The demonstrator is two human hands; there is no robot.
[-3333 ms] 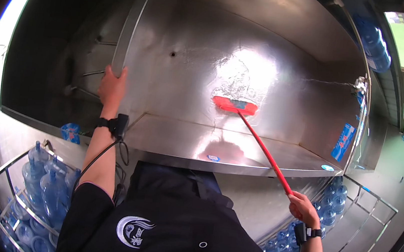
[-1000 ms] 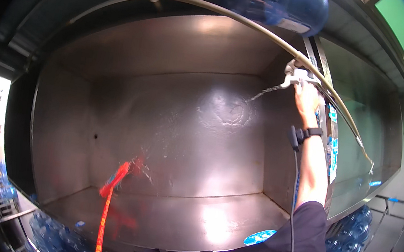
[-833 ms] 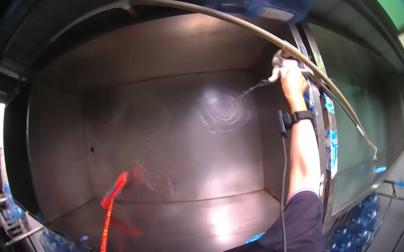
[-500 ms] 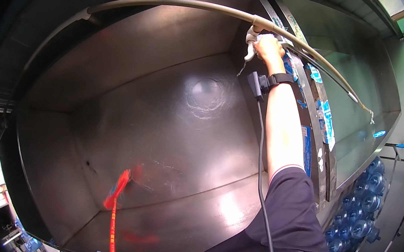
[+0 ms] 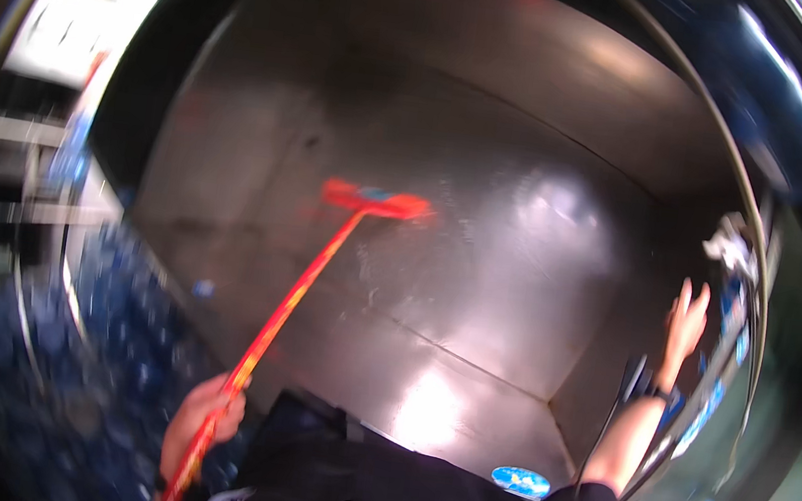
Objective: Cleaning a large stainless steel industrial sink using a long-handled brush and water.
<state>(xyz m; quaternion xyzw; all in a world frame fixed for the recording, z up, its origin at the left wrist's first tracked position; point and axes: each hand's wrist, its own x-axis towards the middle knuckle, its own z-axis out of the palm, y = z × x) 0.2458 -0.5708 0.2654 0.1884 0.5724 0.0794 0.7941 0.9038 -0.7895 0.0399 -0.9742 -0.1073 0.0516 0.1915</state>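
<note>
My left hand [image 5: 202, 423] is wrapped round the red-and-yellow handle of a mop [image 5: 290, 299]. Its wide red head [image 5: 377, 202], with a bit of blue in the middle, rests against or just above the floor of a large metal basin [image 5: 485, 261]; blur hides which. On the right, my right hand [image 5: 688, 321] reaches out with fingers apart and nothing in them. It is below a white tap [image 5: 730, 246] at the basin's right edge, apart from it. A dark band with a grey device and cable is on that wrist.
A beige pipe [image 5: 725, 140] arches down along the right side past the tap. Large blue water bottles [image 5: 113, 315] are massed at the lower left, smeared by motion. Another big blue bottle [image 5: 778, 117] lies at the upper right. A dark cable [image 5: 599, 435] hangs beside my right arm.
The view has swung left. My right hand has come off the white tap and opened. The mop's head has turned crosswise, and my left hand on its handle has come into view.
</note>
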